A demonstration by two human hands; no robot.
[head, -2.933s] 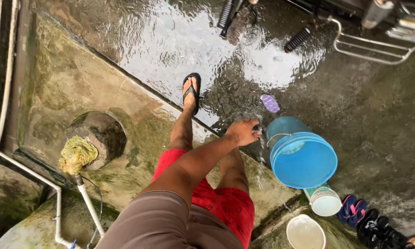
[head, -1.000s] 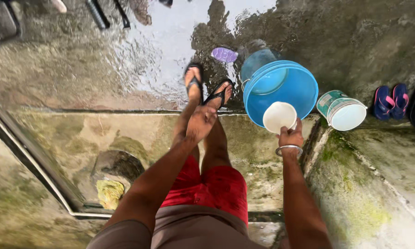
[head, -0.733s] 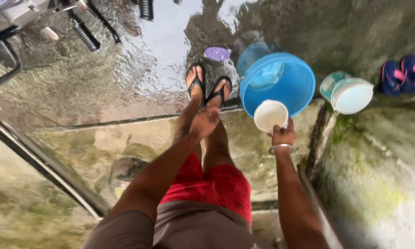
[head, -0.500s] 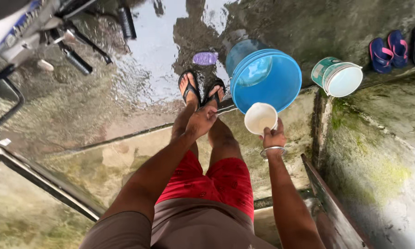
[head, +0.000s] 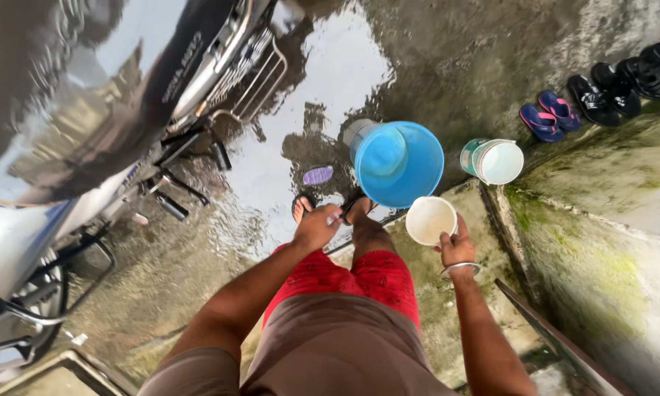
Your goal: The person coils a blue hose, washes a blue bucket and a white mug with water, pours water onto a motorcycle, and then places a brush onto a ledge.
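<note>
Water-carrying step: right hand clamped on white dipper, at five o'clock of blue bucket; left hand loose, empty; next move likely needs a steady carry.

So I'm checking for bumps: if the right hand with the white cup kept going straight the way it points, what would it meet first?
Most likely the blue bucket: the right hand holds the white cup just short of the bucket's near rim, aimed toward it. Depth is unclear from above, so the cup might pass over the rim.

You've got on a brown tee, red patterned shorts, dark flip-flops and a metal bangle on your right wrist.
</note>
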